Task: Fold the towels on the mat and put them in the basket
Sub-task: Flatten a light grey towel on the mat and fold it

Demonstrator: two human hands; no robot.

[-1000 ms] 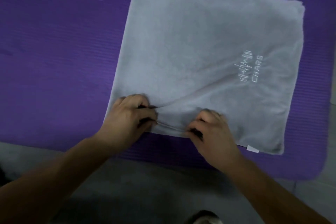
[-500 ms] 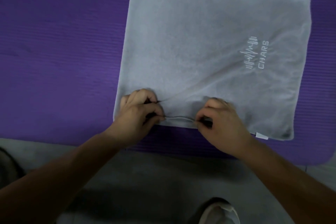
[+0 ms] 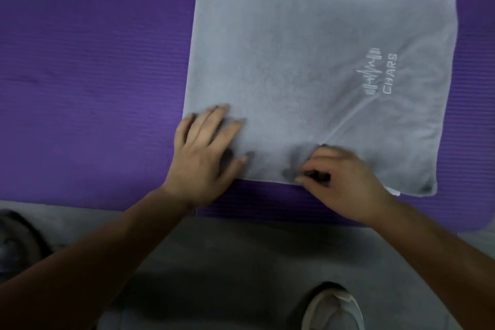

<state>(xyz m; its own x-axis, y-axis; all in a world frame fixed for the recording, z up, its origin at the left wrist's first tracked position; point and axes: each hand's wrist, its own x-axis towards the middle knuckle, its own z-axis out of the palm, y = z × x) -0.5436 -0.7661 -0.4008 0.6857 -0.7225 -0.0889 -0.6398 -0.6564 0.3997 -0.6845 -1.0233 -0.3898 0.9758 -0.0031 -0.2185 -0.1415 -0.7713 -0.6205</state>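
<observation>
Along the near edge of the purple mat (image 3: 80, 88), towards its right corner, lies the grey towel (image 3: 308, 35). If the right hand (image 3: 345, 179) lifts only one layer while the left hand (image 3: 203, 153) pins the towel's near-left corner, the fold would likely skew. The left fingers (image 3: 211, 120) are straight and spread, pressing the cloth. The right fingers (image 3: 313, 166) are curled, pinching the near hem.

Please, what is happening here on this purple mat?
A person is working on a grey towel that lies spread flat on a purple mat on the floor. The left hand presses flat, fingers straight, on the towel's near left corner. The right hand pinches the towel's near edge. The towel is not yet put away.
</observation>
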